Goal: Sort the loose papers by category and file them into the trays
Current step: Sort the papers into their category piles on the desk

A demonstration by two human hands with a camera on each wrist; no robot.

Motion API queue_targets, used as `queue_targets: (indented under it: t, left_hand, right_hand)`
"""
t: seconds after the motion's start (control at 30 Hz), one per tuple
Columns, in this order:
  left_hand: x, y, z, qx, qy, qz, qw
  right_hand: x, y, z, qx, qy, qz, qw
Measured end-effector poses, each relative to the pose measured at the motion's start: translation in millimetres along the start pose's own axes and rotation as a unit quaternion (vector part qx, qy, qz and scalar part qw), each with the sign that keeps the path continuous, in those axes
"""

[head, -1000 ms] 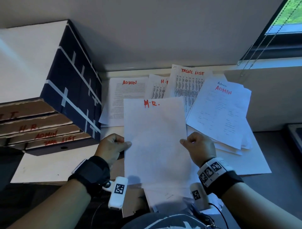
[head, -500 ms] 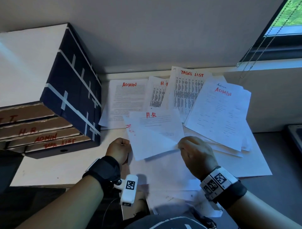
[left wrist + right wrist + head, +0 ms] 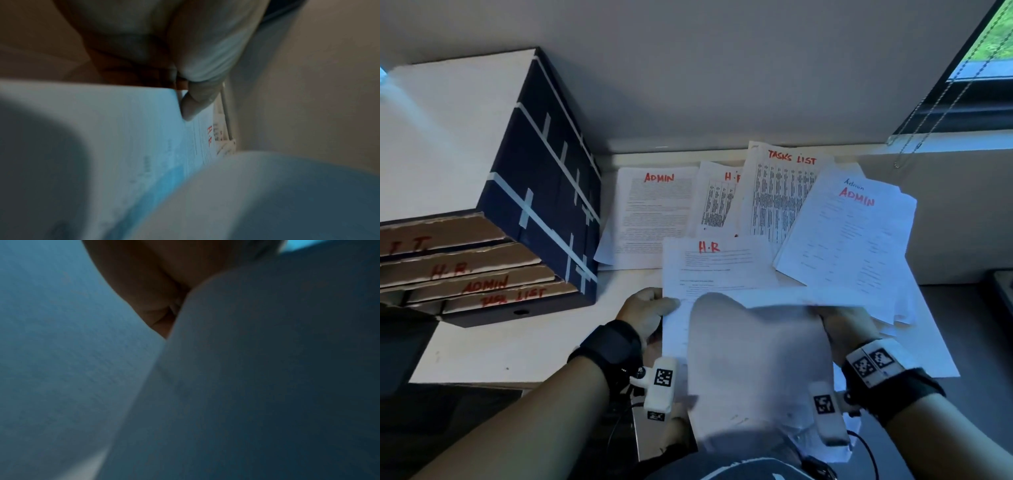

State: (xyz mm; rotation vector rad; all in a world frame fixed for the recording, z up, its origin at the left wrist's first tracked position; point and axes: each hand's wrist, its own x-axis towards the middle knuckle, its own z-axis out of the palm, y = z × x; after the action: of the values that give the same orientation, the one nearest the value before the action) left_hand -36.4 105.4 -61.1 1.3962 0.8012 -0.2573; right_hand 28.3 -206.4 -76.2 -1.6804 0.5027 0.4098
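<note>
My left hand (image 3: 666, 305) grips the left edge of a printed sheet headed H.R (image 3: 717, 270); the left wrist view shows the thumb (image 3: 195, 104) pressed on that H.R sheet (image 3: 164, 146). My right hand (image 3: 827, 317) holds the right edge of a second sheet (image 3: 756, 363), turned blank side up and curling toward my body. That sheet covers the lower half of the H.R page. In the right wrist view paper (image 3: 267, 369) fills the frame and hides the fingers. The cardboard trays (image 3: 469, 274) marked I.T., H.R., ADMIN and TASK LIST stack at the left.
Loose papers fan across the white desk (image 3: 517, 342) behind my hands: an ADMIN page (image 3: 654, 212), a partly covered H.R table page (image 3: 717, 205), a TASKS LIST page (image 3: 780, 198) and an ADMIN pile (image 3: 852, 240). A dark taped box (image 3: 544, 192) encloses the trays.
The top H.R. sheet, held up flat a second ago, has been folded down and turned over toward me by the right hand. Another H.R page now shows beneath it.
</note>
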Motion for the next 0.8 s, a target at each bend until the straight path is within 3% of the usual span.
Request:
queue_targets:
  t: [0.13,0.27,0.33,0.4,0.5,0.57,0.67,0.8]
  left_hand:
    - [-3.2,13.5,-8.4,0.136,0.046,0.132,0.981]
    - [-31.4,55.7,-28.3,0.241,0.112,0.278,0.923]
    - [-53.2,80.7,-38.4,0.244,0.145,0.329,0.901]
    - [-68.5,103.9,-50.3,0.164,0.143,0.369,0.904]
    - [-63.7,117.0,-63.3,-0.004,0.040,0.313,0.949]
    - [-48.5,108.2,-53.1,-0.032,0.006,0.239,0.971]
    - [-27.9,79.9,-20.3,0.077,-0.026,0.193,0.978]
    - [-16.2,57.1,14.2,0.140,-0.044,0.155,0.977]
  right_hand:
    - [6.3,-2.5,-16.8,-0.168,0.080,-0.037,0.982]
    - [5.5,-16.9,-29.7,-0.246,0.122,-0.044,0.961]
    - [5.8,-24.0,-33.0,-0.291,0.131,-0.038,0.947]
    - [5.6,-30.0,-31.2,-0.299,0.134,-0.039,0.944]
    - [2.3,-36.7,-20.3,-0.278,0.128,-0.039,0.951]
    - [-3.0,-40.6,-8.3,-0.187,0.092,-0.033,0.978]
    - [-18.8,-50.8,8.7,-0.058,0.014,-0.022,0.998]
    - [-30.0,-59.2,16.8,-0.022,-0.037,-0.044,0.998]
